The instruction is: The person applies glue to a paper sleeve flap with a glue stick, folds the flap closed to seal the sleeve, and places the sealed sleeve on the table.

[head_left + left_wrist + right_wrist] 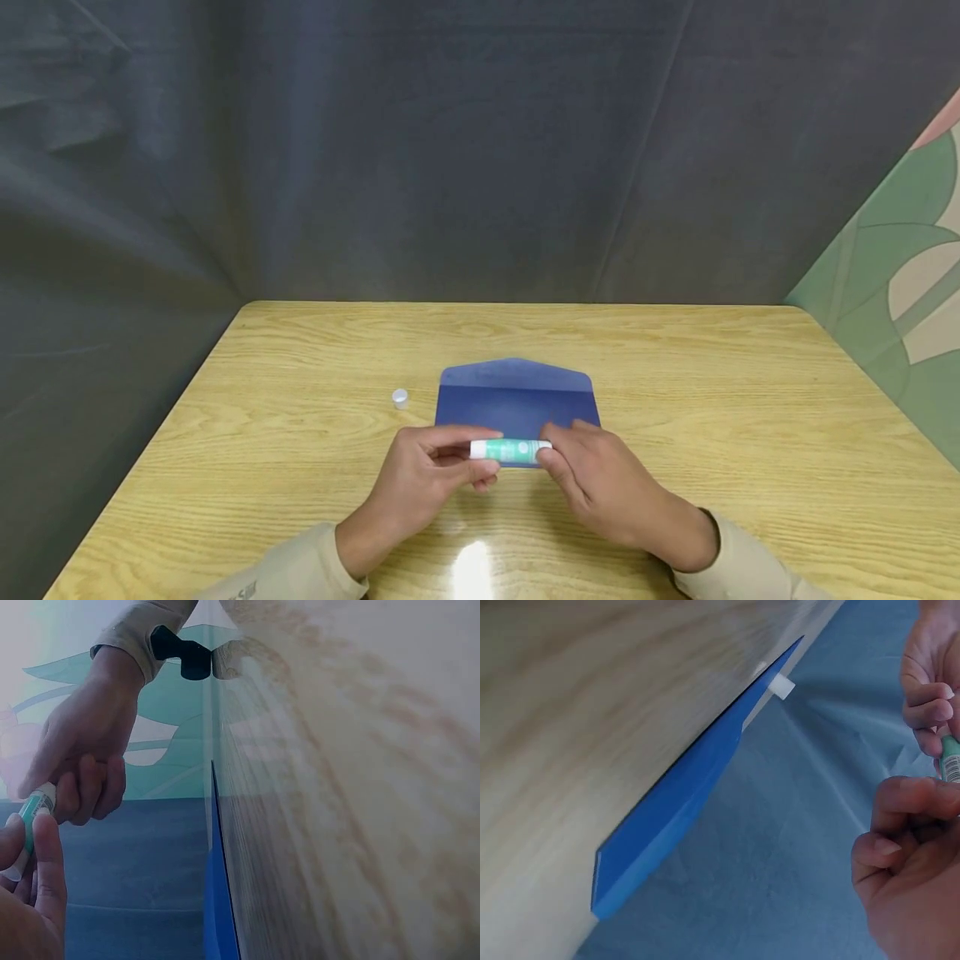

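Observation:
Both hands hold a green-and-white glue stick (512, 451), lying sideways above the near edge of a blue envelope (510, 406). My left hand (420, 471) pinches its left end between thumb and fingers. The fingers of my right hand (611, 483) grip the opposite end, curled in the right wrist view. The envelope lies on the table with its pointed flap unfolded toward the far side; its near part is partly hidden by the hands and stick. A small white cap (400, 398) stands on the table left of the envelope.
The wood-grain table (720, 383) reaches back to a dark curtain (450, 167), which also hangs along the left side. A leaf-patterned surface (870, 292) is at the right. In the left wrist view, a black device (184, 654) sits at the right wrist.

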The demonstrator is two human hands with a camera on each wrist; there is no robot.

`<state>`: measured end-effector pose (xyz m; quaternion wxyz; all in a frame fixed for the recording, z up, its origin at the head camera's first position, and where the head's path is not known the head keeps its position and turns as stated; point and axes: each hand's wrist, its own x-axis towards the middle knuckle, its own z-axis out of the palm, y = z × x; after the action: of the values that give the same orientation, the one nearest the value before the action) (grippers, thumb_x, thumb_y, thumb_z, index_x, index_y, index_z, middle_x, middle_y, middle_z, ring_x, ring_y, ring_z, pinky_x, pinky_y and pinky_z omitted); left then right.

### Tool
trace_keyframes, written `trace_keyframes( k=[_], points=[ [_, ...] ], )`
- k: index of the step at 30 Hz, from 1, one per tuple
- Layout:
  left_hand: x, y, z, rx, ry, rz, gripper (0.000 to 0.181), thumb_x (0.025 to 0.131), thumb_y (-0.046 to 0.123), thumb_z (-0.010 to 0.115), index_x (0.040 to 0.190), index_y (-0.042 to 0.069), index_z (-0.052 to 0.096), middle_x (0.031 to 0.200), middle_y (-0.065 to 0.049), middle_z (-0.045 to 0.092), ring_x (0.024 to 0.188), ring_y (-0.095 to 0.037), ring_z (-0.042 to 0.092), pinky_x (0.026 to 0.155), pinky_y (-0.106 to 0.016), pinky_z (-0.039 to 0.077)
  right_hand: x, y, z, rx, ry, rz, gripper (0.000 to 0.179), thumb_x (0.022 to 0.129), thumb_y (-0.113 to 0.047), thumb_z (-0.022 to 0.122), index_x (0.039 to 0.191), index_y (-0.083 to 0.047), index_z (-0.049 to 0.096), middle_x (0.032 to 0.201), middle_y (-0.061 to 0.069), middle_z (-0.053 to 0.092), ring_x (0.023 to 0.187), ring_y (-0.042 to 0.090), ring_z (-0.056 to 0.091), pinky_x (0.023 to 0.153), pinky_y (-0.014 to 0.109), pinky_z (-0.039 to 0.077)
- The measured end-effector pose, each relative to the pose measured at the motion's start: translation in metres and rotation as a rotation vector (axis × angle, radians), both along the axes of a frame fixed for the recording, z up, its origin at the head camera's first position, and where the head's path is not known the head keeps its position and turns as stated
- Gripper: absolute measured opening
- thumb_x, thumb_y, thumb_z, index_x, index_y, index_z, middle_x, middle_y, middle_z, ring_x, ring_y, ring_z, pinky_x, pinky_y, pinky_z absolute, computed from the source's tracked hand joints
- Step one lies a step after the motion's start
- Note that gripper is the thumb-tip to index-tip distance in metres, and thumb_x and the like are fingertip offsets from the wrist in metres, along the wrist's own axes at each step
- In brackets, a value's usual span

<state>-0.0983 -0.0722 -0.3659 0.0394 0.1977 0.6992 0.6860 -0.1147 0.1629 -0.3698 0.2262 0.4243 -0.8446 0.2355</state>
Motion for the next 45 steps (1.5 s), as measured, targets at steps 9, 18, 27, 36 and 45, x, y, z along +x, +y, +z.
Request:
trace_keyframes(
  k=[9, 18, 27, 36, 45],
  points=[
    [0.001, 0.0, 0.001, -0.019, -0.013, 0.0, 0.029, 0.082, 0.008, 0.079, 0.108, -0.003, 0.074, 0.083, -0.025, 0.073, 0.066, -0.006, 0.068, 0.066, -0.032, 0.061, 0.003, -0.001, -0.002, -0.047, -0.072, 0.006, 0.037, 0.108, -0.017, 0.039, 0.071, -0.02, 0.04, 0.058, -0.014, 0.024, 0.059, -0.009, 0.015, 0.049, 0.006, 0.018],
    [0.001, 0.001, 0.001, -0.012, -0.012, 0.003, 0.03, 0.082, 0.009, 0.08, 0.109, -0.002, 0.074, 0.083, -0.025, 0.073, 0.066, -0.007, 0.067, 0.065, -0.032, 0.061, 0.005, -0.002, 0.002, -0.086, -0.175, -0.041, 0.041, 0.103, -0.008, 0.048, 0.065, -0.02, 0.039, 0.06, -0.017, 0.022, 0.057, -0.011, 0.013, 0.047, 0.006, 0.018],
    [0.002, 0.0, 0.003, -0.033, -0.043, 0.007, 0.031, 0.082, 0.009, 0.079, 0.11, -0.002, 0.073, 0.087, -0.025, 0.073, 0.067, -0.007, 0.068, 0.066, -0.03, 0.061, 0.004, -0.001, 0.004, -0.114, -0.248, -0.026, 0.039, 0.102, -0.006, 0.048, 0.067, -0.021, 0.041, 0.061, -0.017, 0.024, 0.056, -0.01, 0.017, 0.047, 0.007, 0.022],
    [0.001, 0.001, 0.002, -0.029, -0.017, 0.022, 0.032, 0.084, 0.007, 0.078, 0.112, -0.005, 0.071, 0.084, -0.027, 0.072, 0.067, -0.008, 0.069, 0.063, -0.032, 0.061, 0.002, 0.005, 0.007, -0.065, -0.154, -0.091, 0.009, 0.102, -0.018, 0.055, 0.095, -0.023, 0.053, 0.078, -0.015, 0.044, 0.067, -0.004, 0.039, 0.058, 0.013, 0.037],
    [0.0, -0.001, 0.002, -0.029, -0.023, 0.029, 0.033, 0.085, 0.007, 0.076, 0.115, -0.006, 0.069, 0.085, -0.029, 0.071, 0.067, -0.01, 0.068, 0.062, -0.03, 0.06, -0.01, 0.014, 0.007, 0.087, 0.209, -0.088, 0.055, 0.104, -0.056, 0.036, 0.112, -0.009, 0.063, 0.109, 0.004, 0.062, 0.091, 0.018, 0.061, 0.079, 0.035, 0.053]
  ],
)
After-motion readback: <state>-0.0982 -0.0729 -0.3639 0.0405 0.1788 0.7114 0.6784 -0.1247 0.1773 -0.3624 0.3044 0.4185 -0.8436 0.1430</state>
